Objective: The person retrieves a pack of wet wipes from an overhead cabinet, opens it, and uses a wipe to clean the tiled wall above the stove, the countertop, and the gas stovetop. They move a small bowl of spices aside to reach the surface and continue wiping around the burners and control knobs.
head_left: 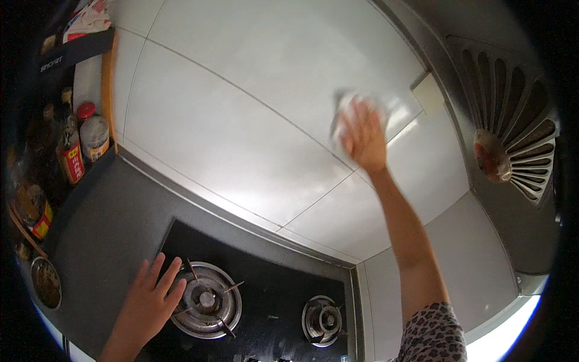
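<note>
My right hand [364, 133] is raised against the white wall tiles [217, 117], its spread fingers pressing a pale cloth [342, 102] flat on them; hand and cloth are blurred. Parts of the cloth show past the fingertips, and the rest is hidden under the palm. My left hand [156, 294] holds nothing. Its fingers are apart over the left edge of the black gas hob [271, 298], beside the larger burner [207, 298]. Whether it touches the hob or worktop, I cannot tell.
A smaller burner [322, 320] sits at the hob's right. Bottles [72, 154] and a lidded jar [95, 135] stand on a rack at left, above a bowl [46, 283] on the grey worktop [108, 212]. A slotted range hood [515, 117] juts out at upper right, near a pale block [429, 94].
</note>
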{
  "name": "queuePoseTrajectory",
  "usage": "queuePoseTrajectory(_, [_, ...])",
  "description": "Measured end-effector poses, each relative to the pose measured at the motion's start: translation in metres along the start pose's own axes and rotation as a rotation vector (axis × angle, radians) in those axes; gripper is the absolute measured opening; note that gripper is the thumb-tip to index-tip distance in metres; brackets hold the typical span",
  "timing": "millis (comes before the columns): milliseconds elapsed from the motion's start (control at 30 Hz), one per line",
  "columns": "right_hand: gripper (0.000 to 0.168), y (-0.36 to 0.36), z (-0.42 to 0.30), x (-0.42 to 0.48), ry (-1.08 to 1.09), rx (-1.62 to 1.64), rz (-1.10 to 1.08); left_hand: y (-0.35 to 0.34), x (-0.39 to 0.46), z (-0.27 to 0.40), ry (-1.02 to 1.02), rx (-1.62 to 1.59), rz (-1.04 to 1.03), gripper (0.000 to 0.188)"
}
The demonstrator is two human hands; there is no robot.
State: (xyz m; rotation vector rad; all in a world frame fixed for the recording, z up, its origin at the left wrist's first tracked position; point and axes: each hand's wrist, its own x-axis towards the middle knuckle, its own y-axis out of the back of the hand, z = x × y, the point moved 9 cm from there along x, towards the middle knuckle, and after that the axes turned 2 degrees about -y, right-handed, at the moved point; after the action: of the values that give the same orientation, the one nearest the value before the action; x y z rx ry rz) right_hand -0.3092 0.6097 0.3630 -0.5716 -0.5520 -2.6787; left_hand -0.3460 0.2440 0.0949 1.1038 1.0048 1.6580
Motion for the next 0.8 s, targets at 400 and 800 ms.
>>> queuePoseTrajectory(400, [0.052, 0.031, -0.063, 0.186, -0.059, 0.112, 0.333, 0.023, 0.029, -0.006, -0.135, -0.036, 0.065, 0.038])
queuePoseTrajectory(800, [0.039, -0.086, -0.212, -0.044, 0.242, 0.614, -0.687, -0.028, -0.001, -0.095, 0.094, -0.008, -0.186, 0.058])
